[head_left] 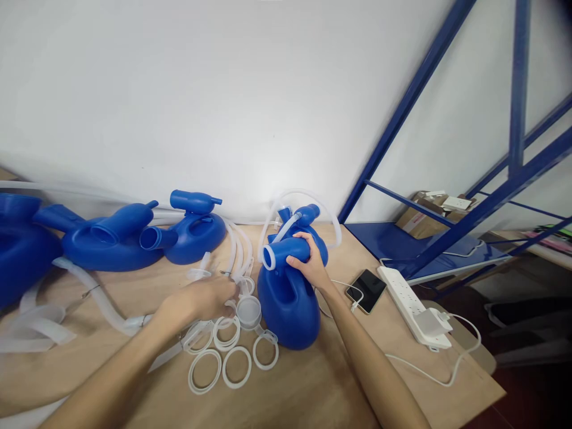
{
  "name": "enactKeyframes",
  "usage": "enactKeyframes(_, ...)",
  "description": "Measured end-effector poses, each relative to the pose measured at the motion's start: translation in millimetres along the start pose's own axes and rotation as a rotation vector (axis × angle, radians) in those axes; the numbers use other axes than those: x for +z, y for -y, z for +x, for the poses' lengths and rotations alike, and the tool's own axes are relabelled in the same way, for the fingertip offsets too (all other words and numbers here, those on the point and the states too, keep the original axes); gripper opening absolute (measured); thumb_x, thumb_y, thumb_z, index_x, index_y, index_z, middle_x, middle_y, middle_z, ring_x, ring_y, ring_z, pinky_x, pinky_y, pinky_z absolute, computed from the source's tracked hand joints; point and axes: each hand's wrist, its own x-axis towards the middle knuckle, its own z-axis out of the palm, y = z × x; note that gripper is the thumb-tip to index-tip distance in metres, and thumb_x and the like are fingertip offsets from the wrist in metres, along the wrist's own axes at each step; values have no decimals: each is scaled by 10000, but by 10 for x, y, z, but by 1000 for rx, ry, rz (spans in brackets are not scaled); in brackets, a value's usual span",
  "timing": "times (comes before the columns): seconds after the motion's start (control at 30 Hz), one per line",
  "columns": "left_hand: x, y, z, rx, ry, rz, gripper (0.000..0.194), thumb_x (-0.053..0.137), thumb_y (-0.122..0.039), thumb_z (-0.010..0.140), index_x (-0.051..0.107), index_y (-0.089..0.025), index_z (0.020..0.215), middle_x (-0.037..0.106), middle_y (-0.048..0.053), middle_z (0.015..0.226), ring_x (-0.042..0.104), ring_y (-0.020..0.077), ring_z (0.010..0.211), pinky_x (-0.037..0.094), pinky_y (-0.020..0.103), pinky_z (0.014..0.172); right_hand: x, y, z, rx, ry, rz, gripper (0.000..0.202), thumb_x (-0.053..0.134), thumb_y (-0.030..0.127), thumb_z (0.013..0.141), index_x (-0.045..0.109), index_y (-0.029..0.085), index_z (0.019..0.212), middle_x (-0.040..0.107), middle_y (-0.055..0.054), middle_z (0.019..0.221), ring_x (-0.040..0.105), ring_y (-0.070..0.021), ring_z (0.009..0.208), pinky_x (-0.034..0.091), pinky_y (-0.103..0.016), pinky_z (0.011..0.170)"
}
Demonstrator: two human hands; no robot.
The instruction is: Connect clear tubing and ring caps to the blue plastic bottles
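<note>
My right hand (313, 262) is wrapped round the blue cylindrical neck of a blue plastic urinal bottle (288, 316), which stands on the table. A white ring (269, 257) sits at the neck's mouth, which faces left. My left hand (217, 296) reaches in among loose white and clear parts left of the bottle. Its fingers are curled and pointing down; what is in them, if anything, is hidden. Close by lie a clear round cap (249, 311) with a strap and several white rings (236, 350).
More blue bottles (196, 238) line the wall to the left, with clear hoses (100, 295) around them. Behind the right hand is another blue bottle (318, 238) with a hose. A phone (366, 291), a power strip (404, 301) and a blue metal rack (402, 247) are on the right.
</note>
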Motion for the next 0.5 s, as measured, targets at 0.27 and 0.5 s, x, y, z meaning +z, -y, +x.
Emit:
enactKeyframes(0.27, 53, -347, -2, 11, 59, 94, 458, 863, -277, 616, 769, -211, 1059, 754, 146, 1099, 739, 370, 955, 566, 402, 776, -63, 117, -17, 27, 115, -96, 974, 938, 556, 576, 456, 283, 1378, 564, -82, 1366, 582, -329, 1261, 450, -474, 1124)
enactKeyframes(0.5, 176, -490, 124, 21, 30, 151, 464, 626, 33, 603, 756, -152, 1008, 760, 178, 1082, 754, 347, 923, 573, 385, 753, -48, 315, -108, -9, 216, -283, 834, 817, 269, 726, 337, 245, 1408, 521, -111, 1370, 629, -268, 1134, 502, -431, 1030)
